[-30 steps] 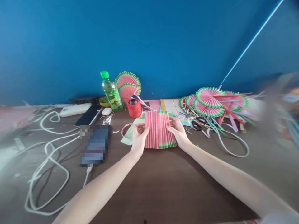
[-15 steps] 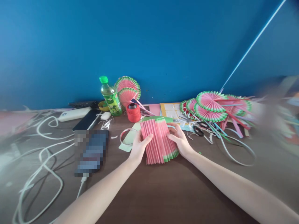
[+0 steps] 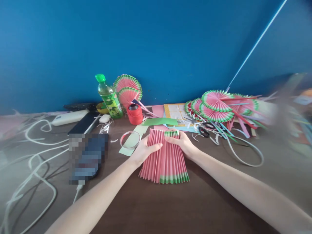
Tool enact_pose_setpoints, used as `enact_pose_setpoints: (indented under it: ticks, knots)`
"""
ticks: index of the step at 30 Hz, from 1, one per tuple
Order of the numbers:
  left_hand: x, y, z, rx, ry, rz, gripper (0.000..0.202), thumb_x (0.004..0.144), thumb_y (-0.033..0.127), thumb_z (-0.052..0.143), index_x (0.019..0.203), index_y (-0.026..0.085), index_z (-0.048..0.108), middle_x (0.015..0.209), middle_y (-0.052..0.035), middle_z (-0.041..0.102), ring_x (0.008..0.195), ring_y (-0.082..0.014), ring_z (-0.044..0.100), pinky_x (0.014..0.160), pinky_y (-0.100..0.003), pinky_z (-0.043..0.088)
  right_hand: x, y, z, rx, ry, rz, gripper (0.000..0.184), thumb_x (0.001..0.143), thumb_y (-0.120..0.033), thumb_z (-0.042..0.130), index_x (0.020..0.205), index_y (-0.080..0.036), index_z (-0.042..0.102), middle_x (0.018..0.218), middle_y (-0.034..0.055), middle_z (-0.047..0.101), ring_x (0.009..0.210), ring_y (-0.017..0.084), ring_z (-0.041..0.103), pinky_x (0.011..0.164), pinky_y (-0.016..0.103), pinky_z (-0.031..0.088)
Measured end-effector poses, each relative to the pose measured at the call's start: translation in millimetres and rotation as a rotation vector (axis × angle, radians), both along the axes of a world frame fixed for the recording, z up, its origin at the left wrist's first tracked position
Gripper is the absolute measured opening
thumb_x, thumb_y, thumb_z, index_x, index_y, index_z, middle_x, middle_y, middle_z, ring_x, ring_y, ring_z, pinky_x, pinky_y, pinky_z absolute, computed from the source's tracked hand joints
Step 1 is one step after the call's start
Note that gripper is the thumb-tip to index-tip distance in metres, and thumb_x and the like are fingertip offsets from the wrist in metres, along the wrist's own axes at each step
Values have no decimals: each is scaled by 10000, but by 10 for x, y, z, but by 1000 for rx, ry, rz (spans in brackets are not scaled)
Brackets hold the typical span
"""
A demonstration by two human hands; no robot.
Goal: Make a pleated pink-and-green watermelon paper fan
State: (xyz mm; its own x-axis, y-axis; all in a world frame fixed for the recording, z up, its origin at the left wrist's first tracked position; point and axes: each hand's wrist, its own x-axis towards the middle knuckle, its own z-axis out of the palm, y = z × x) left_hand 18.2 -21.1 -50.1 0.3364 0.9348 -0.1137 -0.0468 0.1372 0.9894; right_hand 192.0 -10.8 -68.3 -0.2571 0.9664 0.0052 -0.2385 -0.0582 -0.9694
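Observation:
A pleated pink paper sheet (image 3: 163, 162) with green-and-white edging on its right part stands over the table in front of me. Its far end is gathered narrow, while the near end spreads wide. My left hand (image 3: 145, 151) grips its left side, thumb lying across the folds. On the right side my right hand (image 3: 182, 143) holds it near the far end, its thumb on the pleats by the green edge. The fingers behind the paper are partly hidden. A roll of clear tape (image 3: 130, 139) lies on a pale green paper strip (image 3: 124, 151) left of my left hand.
Behind stand a green-capped bottle (image 3: 109, 100), finished round paper fans (image 3: 128, 87) and a red cylinder (image 3: 135, 115). More fans (image 3: 216, 109), scissors (image 3: 203, 131) and paper strips lie at the right. At left are a phone (image 3: 91, 156), a power bank (image 3: 70, 117) and looping white cables (image 3: 52, 182).
The near end of the pleated paper has spread wider, and its far end has drawn together. My right hand has come closer to my left. The view has shifted slightly.

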Motion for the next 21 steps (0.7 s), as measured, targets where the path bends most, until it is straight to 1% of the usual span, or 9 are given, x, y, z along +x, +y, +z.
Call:
enact_pose_setpoints:
  ticks: [2, 5, 7, 9, 12, 14, 16, 19, 21]
  knots:
    - [-1, 20, 48, -42, -4, 24, 346, 645, 307, 698, 952, 166, 627, 976, -62, 684, 921, -209, 625, 854, -331, 462, -9, 0, -1, -13, 0, 18, 247, 608, -293, 734, 756, -184, 570, 713, -20, 580, 650, 132, 546, 701, 306, 413]
    - [3, 46, 65, -81, -5, 64, 274, 606, 256, 691, 858, 159, 648, 861, -50, 696, 875, -211, 634, 843, -338, 464, 2, 16, -6, 9, -48, 58, 228, 596, -277, 717, 721, -181, 552, 654, -37, 535, 600, 112, 493, 638, 274, 373]
    - [13, 53, 36, -115, -36, 65, 255, 590, 189, 638, 843, 162, 652, 798, -35, 696, 848, -210, 638, 827, -337, 469, 14, 30, -11, 23, -67, 75, 210, 593, -268, 687, 729, -180, 554, 642, -41, 521, 591, 106, 464, 616, 264, 341]
    - [31, 51, -8, -153, -64, 44, 299, 566, 135, 577, 853, 168, 653, 757, -20, 693, 825, -207, 641, 804, -330, 478, 18, 37, -11, 41, -95, 65, 190, 580, -246, 654, 729, -177, 558, 640, -43, 512, 592, 102, 436, 610, 259, 313]
    - [59, 36, -53, -197, -80, 59, 312, 558, 117, 539, 841, 181, 652, 716, -4, 686, 787, -205, 643, 746, -318, 495, -1, 26, -2, 75, -157, 30, 156, 580, -237, 611, 714, -174, 560, 638, -44, 486, 608, 105, 408, 619, 262, 291]
    - [73, 21, -55, -211, -88, 97, 236, 598, 150, 550, 808, 188, 649, 715, -1, 686, 781, -201, 644, 733, -311, 497, -23, 8, 7, 91, -189, 16, 135, 609, -261, 596, 703, -176, 551, 636, -45, 464, 616, 109, 399, 626, 266, 291]
    - [85, 4, -41, -204, -75, 110, 146, 656, 225, 596, 787, 186, 649, 748, -7, 693, 795, -193, 642, 765, -306, 490, -40, -9, 13, 113, -227, 15, 141, 640, -295, 592, 692, -176, 538, 636, -44, 447, 616, 109, 389, 629, 268, 292]
    - [104, -21, -19, -174, -52, 64, 221, 688, 368, 656, 798, 176, 651, 796, -22, 701, 801, -186, 642, 798, -302, 477, -43, -20, 17, 155, -289, 26, 161, 670, -328, 585, 695, -177, 539, 632, -42, 435, 606, 108, 369, 619, 269, 286]
    - [113, -33, -20, -142, -51, 52, 248, 689, 390, 664, 809, 174, 649, 806, -24, 701, 807, -190, 643, 790, -303, 475, -37, -20, 22, 185, -299, 36, 141, 673, -315, 578, 702, -180, 551, 650, -35, 464, 622, 115, 389, 628, 272, 293]
